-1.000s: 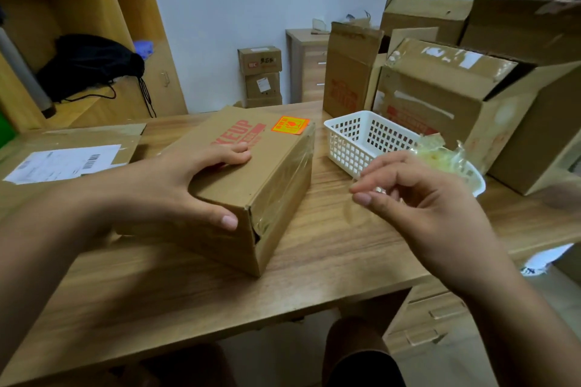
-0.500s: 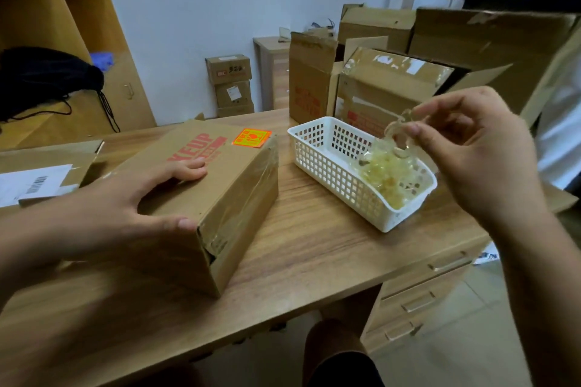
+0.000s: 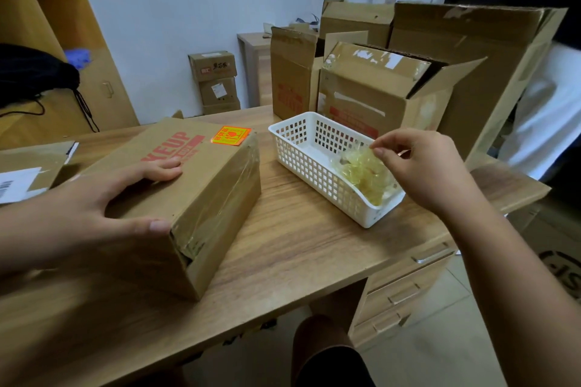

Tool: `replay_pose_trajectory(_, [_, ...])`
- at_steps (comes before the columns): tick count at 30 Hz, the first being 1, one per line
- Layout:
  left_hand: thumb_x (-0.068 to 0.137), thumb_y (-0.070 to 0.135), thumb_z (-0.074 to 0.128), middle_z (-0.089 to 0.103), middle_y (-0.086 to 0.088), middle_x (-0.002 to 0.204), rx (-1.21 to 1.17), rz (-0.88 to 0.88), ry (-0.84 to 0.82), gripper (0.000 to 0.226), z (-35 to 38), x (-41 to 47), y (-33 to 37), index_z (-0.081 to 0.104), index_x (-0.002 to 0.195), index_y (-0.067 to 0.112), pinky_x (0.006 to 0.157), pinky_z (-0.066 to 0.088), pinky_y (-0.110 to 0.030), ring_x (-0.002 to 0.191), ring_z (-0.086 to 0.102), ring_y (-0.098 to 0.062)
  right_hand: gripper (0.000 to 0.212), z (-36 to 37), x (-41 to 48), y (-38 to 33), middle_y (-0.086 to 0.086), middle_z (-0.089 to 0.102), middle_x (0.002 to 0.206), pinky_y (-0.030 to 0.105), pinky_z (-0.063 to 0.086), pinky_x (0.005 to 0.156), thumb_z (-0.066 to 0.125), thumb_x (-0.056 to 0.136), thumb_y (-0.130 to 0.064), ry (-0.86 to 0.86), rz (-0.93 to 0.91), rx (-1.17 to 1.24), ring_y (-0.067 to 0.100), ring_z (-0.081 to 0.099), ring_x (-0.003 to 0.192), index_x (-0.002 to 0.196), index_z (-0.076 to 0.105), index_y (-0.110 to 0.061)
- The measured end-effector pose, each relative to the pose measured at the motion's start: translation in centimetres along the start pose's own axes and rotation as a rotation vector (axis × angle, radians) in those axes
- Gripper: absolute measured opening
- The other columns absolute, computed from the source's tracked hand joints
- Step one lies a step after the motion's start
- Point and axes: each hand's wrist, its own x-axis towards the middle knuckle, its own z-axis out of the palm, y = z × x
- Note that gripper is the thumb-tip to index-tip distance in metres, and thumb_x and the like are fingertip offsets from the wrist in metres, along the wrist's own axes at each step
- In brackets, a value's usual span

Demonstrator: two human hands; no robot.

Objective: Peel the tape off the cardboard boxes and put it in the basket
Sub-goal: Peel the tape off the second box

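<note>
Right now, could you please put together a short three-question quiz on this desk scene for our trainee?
1. True or false: the left hand rests on top of the cardboard box.
2. Where does the crumpled tape lie? A: in the white basket. B: in a desk drawer. C: on the wooden shelf.
3. Fill in the missing word: the orange sticker sits on the box's ___ face.

Key: 1 true; 2 A; 3 top.
</note>
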Motion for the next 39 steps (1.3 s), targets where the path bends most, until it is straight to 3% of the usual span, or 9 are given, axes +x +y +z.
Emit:
replay_pose_trajectory(8, [0.057, 0.097, 0.058, 0.039, 0.039, 0.148, -0.049, 0.022, 0.026, 0.092, -0.4, -0.8, 1.8, 0.041, 0.14, 0.063, 0.107, 0.038, -0.041, 0.137, 0.037, 0.012, 0.007, -0.1, -0.3, 0.3, -0.01, 0.055, 0.104, 0.027, 0.048, 0.085, 0.07, 0.095, -0.022, -0.051, 0.031, 0.059, 0.001, 0.059, 0.092, 0.094, 0.076, -0.026])
replay_pose_trajectory(14, [0.061, 0.096, 0.057, 0.03, 0.046, 0.149, 0.02, 0.027, -0.003, 0.087, -0.8, -1.0, 2.5, 0.038, 0.139, 0.064, 0.109, 0.034, -0.038, 0.135, 0.027, 0.023, 0.006, -0.4, -0.2, 0.3, -0.011, 0.054, 0.118, 0.027, 0.047, 0.083, 0.072, 0.093, -0.026, -0.058, 0.061, 0.095, 0.001, 0.059, 0.091, 0.095, 0.074, -0.031])
replay_pose_trajectory(21, [0.055, 0.102, 0.051, 0.024, 0.053, 0.145, 0.07, -0.012, -0.04, 0.081, -1.2, -1.1, 3.9, 0.032, 0.129, 0.077, 0.116, 0.033, -0.043, 0.139, 0.035, 0.004, 0.038, -0.4, -0.9, -0.4, -0.014, 0.059, 0.132, 0.04, 0.053, 0.1, 0.074, 0.089, -0.013, 0.057, 0.013, 0.157, 0.011, 0.059, 0.113, 0.119, 0.066, -0.034])
replay_pose_trajectory(26, [0.056, 0.103, 0.05, 0.028, 0.046, 0.15, 0.13, -0.042, -0.014, 0.079, -0.9, -1.2, 4.5, 0.031, 0.127, 0.076, 0.116, 0.035, -0.049, 0.139, 0.039, -0.003, 0.07, -0.4, -0.8, -0.6, -0.019, 0.019, 0.166, 0.048, 0.046, 0.111, 0.073, 0.091, -0.014, 0.025, -0.036, 0.094, 0.018, 0.044, 0.142, 0.151, 0.043, -0.034])
replay_pose_trajectory(30, [0.055, 0.104, 0.05, 0.026, 0.05, 0.147, 0.127, -0.07, -0.015, 0.081, -0.9, -1.2, 4.6, 0.032, 0.129, 0.075, 0.112, 0.039, -0.047, 0.136, 0.041, -0.002, 0.081, -0.3, -0.6, -0.5, -0.016, 0.0, 0.17, 0.032, 0.047, 0.109, 0.073, 0.09, -0.003, 0.026, -0.089, 0.128, -0.001, 0.046, 0.135, 0.157, 0.035, -0.027])
replay_pose_trajectory(33, [0.055, 0.104, 0.049, 0.024, 0.052, 0.146, 0.13, -0.084, -0.025, 0.08, -0.9, -1.2, 4.8, 0.03, 0.127, 0.076, 0.112, 0.039, -0.048, 0.136, 0.041, -0.002, 0.084, -0.3, -0.4, -0.6, -0.012, -0.005, 0.171, 0.035, 0.044, 0.113, 0.075, 0.089, -0.003, 0.023, -0.09, 0.124, 0.008, 0.042, 0.142, 0.157, 0.033, -0.032])
replay_pose_trajectory(34, [0.055, 0.104, 0.048, 0.023, 0.053, 0.146, 0.132, -0.087, -0.026, 0.081, -0.9, -1.1, 4.8, 0.031, 0.128, 0.075, 0.112, 0.039, -0.048, 0.136, 0.041, -0.002, 0.084, -0.4, -0.4, -0.7, -0.01, -0.004, 0.171, 0.037, 0.038, 0.118, 0.075, 0.089, -0.006, 0.032, -0.097, 0.101, 0.011, 0.032, 0.149, 0.157, 0.033, -0.034])
replay_pose_trajectory(36, [0.056, 0.104, 0.048, 0.022, 0.054, 0.145, 0.136, -0.087, -0.03, 0.083, -1.0, -1.1, 4.9, 0.032, 0.131, 0.072, 0.111, 0.04, -0.047, 0.135, 0.042, -0.001, 0.075, -0.7, -0.5, -1.1, -0.004, 0.007, 0.17, 0.023, 0.022, 0.121, 0.072, 0.092, -0.01, 0.097, -0.141, 0.071, 0.003, 0.018, 0.15, 0.155, 0.036, -0.03])
replay_pose_trajectory(39, [0.058, 0.103, 0.046, 0.022, 0.054, 0.145, 0.141, -0.071, -0.047, 0.084, -1.1, -1.4, 4.8, 0.033, 0.133, 0.068, 0.109, 0.041, -0.046, 0.134, 0.041, 0.003, 0.056, -1.2, -0.8, -2.1, -0.003, 0.031, 0.161, 0.001, 0.015, 0.11, 0.062, 0.097, -0.013, 0.226, -0.218, 0.104, -0.01, 0.025, 0.14, 0.15, 0.046, -0.022])
